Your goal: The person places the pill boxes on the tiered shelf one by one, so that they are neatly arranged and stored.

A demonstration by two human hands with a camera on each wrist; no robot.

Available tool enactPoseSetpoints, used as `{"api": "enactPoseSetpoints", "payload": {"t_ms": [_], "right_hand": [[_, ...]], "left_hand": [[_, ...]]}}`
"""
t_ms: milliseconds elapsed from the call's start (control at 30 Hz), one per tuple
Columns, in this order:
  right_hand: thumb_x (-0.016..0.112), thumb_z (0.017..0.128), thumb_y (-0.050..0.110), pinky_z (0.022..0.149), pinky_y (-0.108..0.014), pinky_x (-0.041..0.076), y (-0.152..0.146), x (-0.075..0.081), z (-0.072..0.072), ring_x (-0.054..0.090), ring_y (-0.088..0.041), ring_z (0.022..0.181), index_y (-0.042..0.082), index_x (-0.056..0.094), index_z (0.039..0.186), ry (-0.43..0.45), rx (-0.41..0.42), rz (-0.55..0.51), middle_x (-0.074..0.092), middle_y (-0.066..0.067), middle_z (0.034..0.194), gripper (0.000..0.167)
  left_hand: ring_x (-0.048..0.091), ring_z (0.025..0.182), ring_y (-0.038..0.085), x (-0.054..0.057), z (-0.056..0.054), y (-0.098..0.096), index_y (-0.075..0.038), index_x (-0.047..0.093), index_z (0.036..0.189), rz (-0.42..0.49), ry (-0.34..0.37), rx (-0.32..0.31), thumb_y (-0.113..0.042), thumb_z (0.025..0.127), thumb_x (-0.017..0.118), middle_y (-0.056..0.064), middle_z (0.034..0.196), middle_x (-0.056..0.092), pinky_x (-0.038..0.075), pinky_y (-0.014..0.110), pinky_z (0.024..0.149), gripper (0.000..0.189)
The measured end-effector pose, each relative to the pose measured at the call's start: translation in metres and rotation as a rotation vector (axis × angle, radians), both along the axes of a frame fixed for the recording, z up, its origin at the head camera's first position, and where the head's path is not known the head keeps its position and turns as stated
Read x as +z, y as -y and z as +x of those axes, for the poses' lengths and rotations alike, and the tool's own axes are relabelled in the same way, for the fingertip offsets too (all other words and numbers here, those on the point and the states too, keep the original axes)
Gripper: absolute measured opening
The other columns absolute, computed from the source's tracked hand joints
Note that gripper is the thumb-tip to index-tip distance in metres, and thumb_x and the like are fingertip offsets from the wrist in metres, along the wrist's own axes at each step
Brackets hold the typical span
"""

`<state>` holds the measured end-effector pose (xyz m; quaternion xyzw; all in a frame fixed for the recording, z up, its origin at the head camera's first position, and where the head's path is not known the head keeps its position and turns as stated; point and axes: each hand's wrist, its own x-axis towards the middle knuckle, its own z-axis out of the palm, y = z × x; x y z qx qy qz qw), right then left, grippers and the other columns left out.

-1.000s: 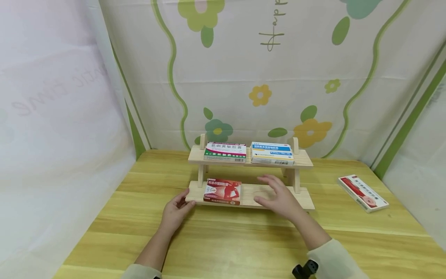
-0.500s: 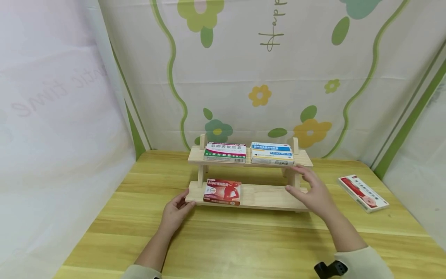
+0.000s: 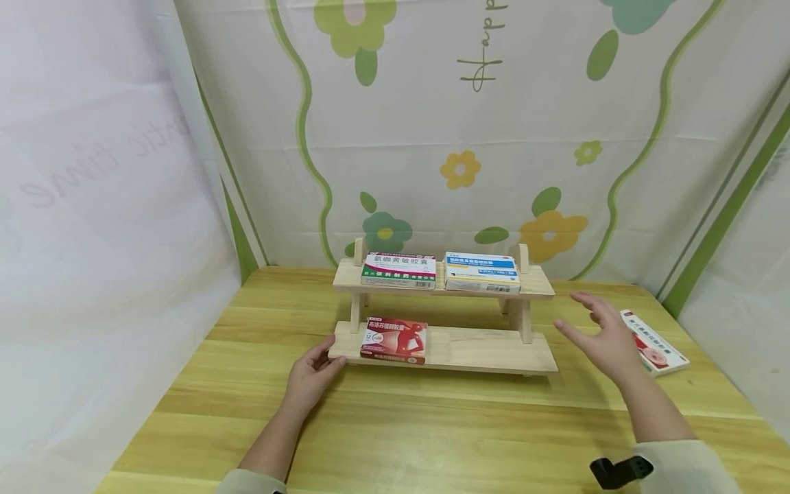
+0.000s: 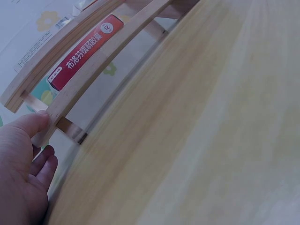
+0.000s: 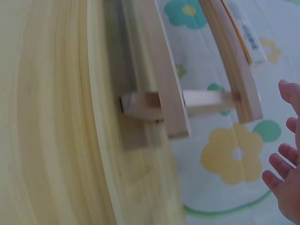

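Note:
A two-tier wooden shelf rack [image 3: 494, 351] stands on the table. My left hand [image 3: 310, 376] holds the left end of its lower board, thumb on the front edge. In the left wrist view, the fingers of my left hand [image 4: 23, 173] are around that board end. A red medicine box [image 3: 393, 339] lies on the lower board, towards the left. My right hand [image 3: 607, 341] is in the air right of the rack, fingers spread and holding nothing. Behind it, partly hidden, a white and red medicine box [image 3: 660, 353] lies on the table.
On the rack's upper board lie a green and white medicine box [image 3: 398, 269] at the left and a blue and white medicine box [image 3: 483, 272] at the right. A flower-printed cloth [image 3: 395, 116] hangs behind the wooden table [image 3: 432, 432].
My right hand has moved right, from over the lower board to beside the white and red box, which it now partly covers. The left hand and the rack have stayed put.

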<state>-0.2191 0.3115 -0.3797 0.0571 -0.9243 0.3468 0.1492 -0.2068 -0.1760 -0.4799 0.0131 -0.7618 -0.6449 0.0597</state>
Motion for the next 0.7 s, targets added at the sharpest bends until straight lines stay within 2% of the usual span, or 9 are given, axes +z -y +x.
{"api": "enactPoseSetpoints", "payload": {"t_ms": [267,500,700], "right_hand": [[0.058,0.096,0.046,0.090,-0.074,0.037,-0.045,-0.011,-0.007,0.032,-0.062,0.127,0.003,0.026,0.154,0.129,-0.074,0.028,0.024,-0.039,0.150,0.079],[0.054,0.096,0.050,0.080,-0.068,0.040,-0.081,-0.028,-0.010,0.034,-0.060,0.121,-0.001,0.025,0.152,0.177,-0.163,0.086,0.026,-0.043,0.145,0.081],[0.054,0.096,0.050,0.085,-0.069,0.035,-0.112,-0.044,-0.008,0.032,-0.060,0.122,-0.006,0.028,0.149,0.198,-0.217,0.114,0.027,-0.044,0.144,0.082]], "left_hand": [[0.051,0.131,0.033,-0.001,-0.001,0.000,0.002,0.049,0.140,0.014,-0.004,-0.001,-0.011,0.089,0.072,0.019,0.148,0.047,0.048,0.019,0.101,0.058],[0.050,0.131,0.033,-0.001,0.000,0.000,0.002,0.049,0.140,0.013,-0.007,0.000,-0.011,0.089,0.072,0.019,0.148,0.047,0.048,0.015,0.098,0.058],[0.049,0.132,0.033,-0.001,0.000,-0.001,0.003,0.049,0.140,0.010,-0.007,-0.001,-0.011,0.089,0.072,0.018,0.148,0.047,0.048,0.020,0.102,0.058]]}}
